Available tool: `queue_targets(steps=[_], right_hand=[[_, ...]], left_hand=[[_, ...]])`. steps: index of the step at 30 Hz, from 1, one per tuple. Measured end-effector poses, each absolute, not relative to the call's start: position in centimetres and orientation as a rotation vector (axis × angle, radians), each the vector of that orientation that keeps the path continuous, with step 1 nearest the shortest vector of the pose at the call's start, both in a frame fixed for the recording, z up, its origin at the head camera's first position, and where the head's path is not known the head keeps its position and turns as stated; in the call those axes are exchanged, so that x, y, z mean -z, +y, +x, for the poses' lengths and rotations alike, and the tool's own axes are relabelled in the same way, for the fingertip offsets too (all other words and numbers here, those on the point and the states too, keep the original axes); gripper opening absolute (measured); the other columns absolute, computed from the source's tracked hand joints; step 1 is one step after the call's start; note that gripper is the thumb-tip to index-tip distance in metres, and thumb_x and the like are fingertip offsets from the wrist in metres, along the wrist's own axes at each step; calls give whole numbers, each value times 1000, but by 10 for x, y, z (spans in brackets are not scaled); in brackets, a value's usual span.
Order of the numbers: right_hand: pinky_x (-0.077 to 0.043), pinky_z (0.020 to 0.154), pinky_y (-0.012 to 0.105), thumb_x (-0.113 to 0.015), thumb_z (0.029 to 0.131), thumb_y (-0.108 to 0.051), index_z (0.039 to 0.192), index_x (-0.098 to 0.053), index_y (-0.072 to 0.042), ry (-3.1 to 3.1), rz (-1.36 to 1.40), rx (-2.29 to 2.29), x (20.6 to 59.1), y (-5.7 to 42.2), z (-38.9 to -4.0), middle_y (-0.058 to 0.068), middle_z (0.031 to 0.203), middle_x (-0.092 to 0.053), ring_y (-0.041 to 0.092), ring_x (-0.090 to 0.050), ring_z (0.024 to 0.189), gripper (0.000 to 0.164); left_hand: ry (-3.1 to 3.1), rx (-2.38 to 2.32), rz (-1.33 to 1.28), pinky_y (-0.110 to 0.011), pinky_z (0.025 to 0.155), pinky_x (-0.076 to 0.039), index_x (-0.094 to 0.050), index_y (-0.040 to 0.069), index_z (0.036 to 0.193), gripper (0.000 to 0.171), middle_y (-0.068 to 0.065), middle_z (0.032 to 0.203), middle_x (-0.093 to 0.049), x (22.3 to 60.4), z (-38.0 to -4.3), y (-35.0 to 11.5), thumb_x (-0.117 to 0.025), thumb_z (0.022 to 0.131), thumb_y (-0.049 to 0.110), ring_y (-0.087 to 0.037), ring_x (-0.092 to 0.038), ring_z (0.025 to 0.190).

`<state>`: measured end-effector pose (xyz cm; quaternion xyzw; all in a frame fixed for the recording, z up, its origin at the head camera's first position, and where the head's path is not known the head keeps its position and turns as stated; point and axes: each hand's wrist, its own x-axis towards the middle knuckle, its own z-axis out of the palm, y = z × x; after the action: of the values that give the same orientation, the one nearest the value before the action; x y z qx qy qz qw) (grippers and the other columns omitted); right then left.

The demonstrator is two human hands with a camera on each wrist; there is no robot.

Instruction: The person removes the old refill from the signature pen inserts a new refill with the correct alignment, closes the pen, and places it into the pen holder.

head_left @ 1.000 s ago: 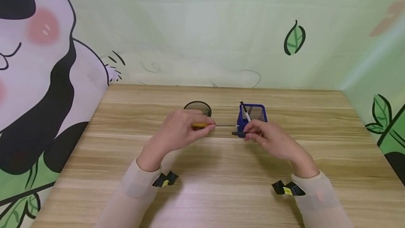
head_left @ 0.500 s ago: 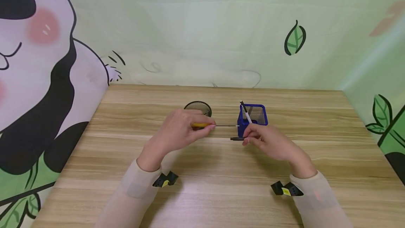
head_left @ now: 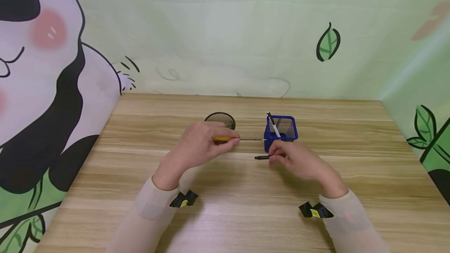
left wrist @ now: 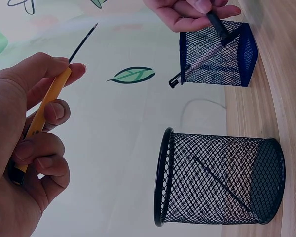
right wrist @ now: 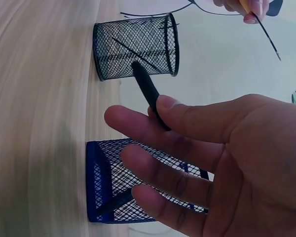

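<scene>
My left hand (head_left: 202, 143) grips a yellow pen barrel (left wrist: 48, 98) with a black end. A thin dark refill (left wrist: 83, 43) sticks out of it, pointing right in the head view. My right hand (head_left: 299, 161) pinches a short black pen part (right wrist: 147, 86), perhaps a cap, between thumb and index finger; the other fingers are loosely bent. It is in front of the blue mesh pen holder (head_left: 268, 143), which has a black-and-white pen (head_left: 274, 126) leaning in it. Behind my left hand stands a round black mesh cup (left wrist: 217, 180), with a thin dark stick inside.
Both holders stand on the wooden table (head_left: 232, 206), the black cup to the left of the blue one. A pale green backdrop (head_left: 211, 42) with panda and leaf drawings rises behind the table. A small black device (head_left: 184, 199) sits at each wrist.
My right hand has moved toward the table's near side and slightly left with the black pen part, away from the blue holder. My left hand and the yellow barrel stay put.
</scene>
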<state>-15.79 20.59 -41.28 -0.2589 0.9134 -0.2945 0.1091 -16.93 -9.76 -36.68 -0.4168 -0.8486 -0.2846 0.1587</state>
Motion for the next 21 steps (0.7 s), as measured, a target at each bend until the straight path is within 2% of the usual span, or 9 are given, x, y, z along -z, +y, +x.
queue_targets(steps=[6,12,21], right_hand=[[-53,77,33,-66,102,-16,99,-67,-11,2753,-764,756,420,204,-159,-3,93,-78,7,-68,85,6],[-54,77,37,-67,101,-19,97,-68,-16,2790,-783,648,422,201,-160,-5,91,-76,9,-68,84,5],[-55,78,39,-67,101,-20,99,-68,-15,2779,-748,608,428,198,-161,-5,92,-75,10,-68,85,6]], left_hand=[[-2431,808,-1193,-19,52,-39,-84,20,101,13,10,83,-74,367,-169,-98,-73,98,24,1,-50,58],[-2429,790,-1197,-19,51,-37,-84,20,101,13,10,81,-73,368,-170,-98,-72,98,25,1,-48,57],[-2427,795,-1198,-19,51,-37,-84,21,101,13,10,80,-72,368,-171,-98,-73,98,25,2,-48,57]])
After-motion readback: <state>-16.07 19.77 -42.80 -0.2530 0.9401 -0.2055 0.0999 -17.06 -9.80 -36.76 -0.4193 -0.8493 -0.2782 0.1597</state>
